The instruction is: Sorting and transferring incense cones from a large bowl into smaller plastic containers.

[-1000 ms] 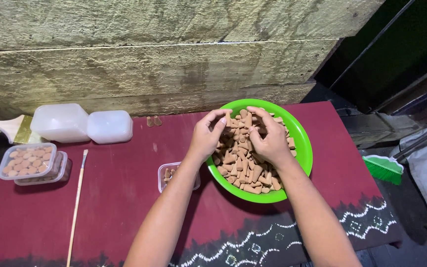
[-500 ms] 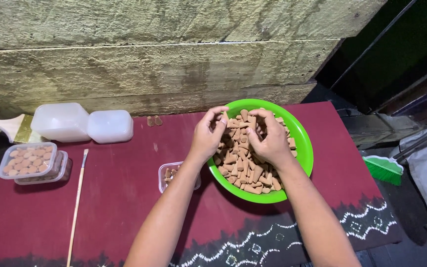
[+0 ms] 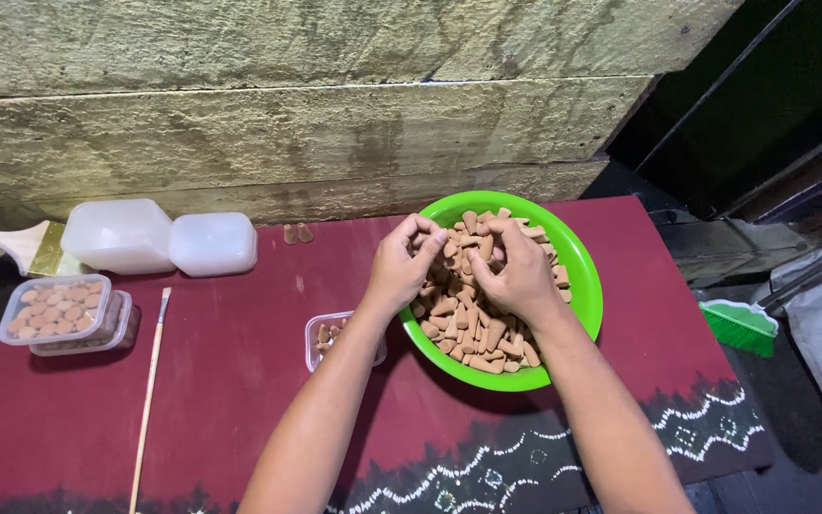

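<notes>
Both hands, the left hand (image 3: 401,262) and right hand (image 3: 516,271), pinch little brown cookies (image 3: 468,328) inside the green bowl (image 3: 582,286), with a small clear box (image 3: 327,335) waiting close at nine o'clock.

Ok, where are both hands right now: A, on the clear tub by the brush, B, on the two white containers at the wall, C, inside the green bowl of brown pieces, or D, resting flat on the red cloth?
C: the left hand and right hand are both over the brown pieces inside the green bowl, fingers curled among them.
</notes>
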